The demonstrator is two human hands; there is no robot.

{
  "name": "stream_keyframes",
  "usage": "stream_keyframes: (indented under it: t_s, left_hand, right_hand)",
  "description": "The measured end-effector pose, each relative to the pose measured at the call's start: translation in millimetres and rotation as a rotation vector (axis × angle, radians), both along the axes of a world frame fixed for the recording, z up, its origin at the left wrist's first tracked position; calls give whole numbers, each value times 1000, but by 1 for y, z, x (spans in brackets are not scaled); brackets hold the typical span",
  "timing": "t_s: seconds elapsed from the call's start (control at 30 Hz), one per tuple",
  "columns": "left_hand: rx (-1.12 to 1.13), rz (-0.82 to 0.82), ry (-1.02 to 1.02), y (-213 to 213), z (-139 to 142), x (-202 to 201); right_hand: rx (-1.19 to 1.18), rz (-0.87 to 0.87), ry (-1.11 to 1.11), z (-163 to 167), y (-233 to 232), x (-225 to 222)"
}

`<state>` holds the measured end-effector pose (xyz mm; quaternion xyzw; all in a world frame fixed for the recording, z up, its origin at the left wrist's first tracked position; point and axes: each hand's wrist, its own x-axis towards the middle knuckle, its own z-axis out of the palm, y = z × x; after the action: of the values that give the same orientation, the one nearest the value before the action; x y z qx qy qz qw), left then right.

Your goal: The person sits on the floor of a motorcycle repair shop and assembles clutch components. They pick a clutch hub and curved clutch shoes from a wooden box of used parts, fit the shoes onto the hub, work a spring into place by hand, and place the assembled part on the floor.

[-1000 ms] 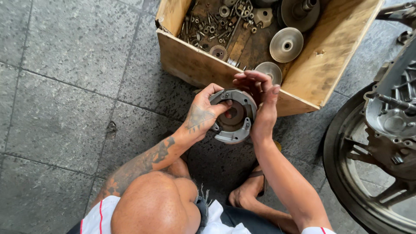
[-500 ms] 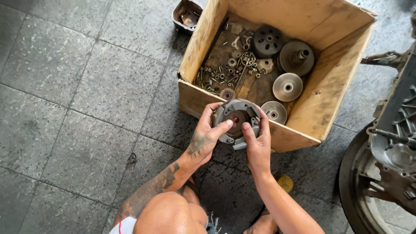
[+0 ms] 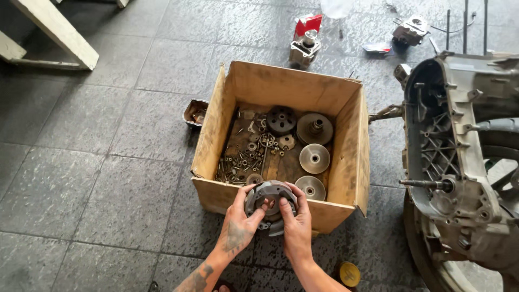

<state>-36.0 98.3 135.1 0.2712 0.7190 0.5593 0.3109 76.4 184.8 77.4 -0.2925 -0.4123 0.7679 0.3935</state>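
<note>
My left hand [image 3: 239, 226] and my right hand [image 3: 296, 224] both grip a round grey metal clutch assembly [image 3: 270, 194], held upright over the near edge of a cardboard box [image 3: 341, 113]. Fingers of both hands curl over its rim and into its centre. Inside the box lie round metal pulley discs [image 3: 314, 158], a dark gear-like part [image 3: 281, 119] and several loose bolts and washers [image 3: 243, 159].
A scooter engine case [image 3: 459, 162] with a protruding shaft stands at the right, over a wheel. A small tray [image 3: 194, 112] sits left of the box. An engine cylinder [image 3: 304, 47], tools and a wooden frame [image 3: 48, 32] lie farther off. A yellow cap [image 3: 348, 273] rests near my right forearm.
The view has tilted up and away, so the whole box and the engine case show. Both hands keep hold of the clutch assembly, now raised at the box's near edge.
</note>
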Motion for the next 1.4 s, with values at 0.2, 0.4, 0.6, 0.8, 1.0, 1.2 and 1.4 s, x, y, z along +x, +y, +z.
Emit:
stream_keyframes:
  t_s: [0.2,0.4,0.6,0.8,1.0,1.2,1.4]
  left_hand:
    - [-164,7,-321,-2,3,14]
    - [103,-17,-30,-8,-20,10]
    - [201,65,-478,-14,-26,-2]
    - [180,83,-105,-23,-14,-4]
    - [105,74,-268,-25,3,-2]
    - [461,-301,-892,-42,8,-18]
    - [345,-139,-768,-37,-26,-24]
  right_hand:
    - [-66,-46,10,12,-3,8]
    - [49,107,-25,23,7,20]
    - [381,227,22,46,13,27]
    - [1181,260,-301,57,20,32]
    - [1309,356,-340,65,31,30]
    - [1335,637,32,84,65,40]
    - [1049,743,19,75,71,40]
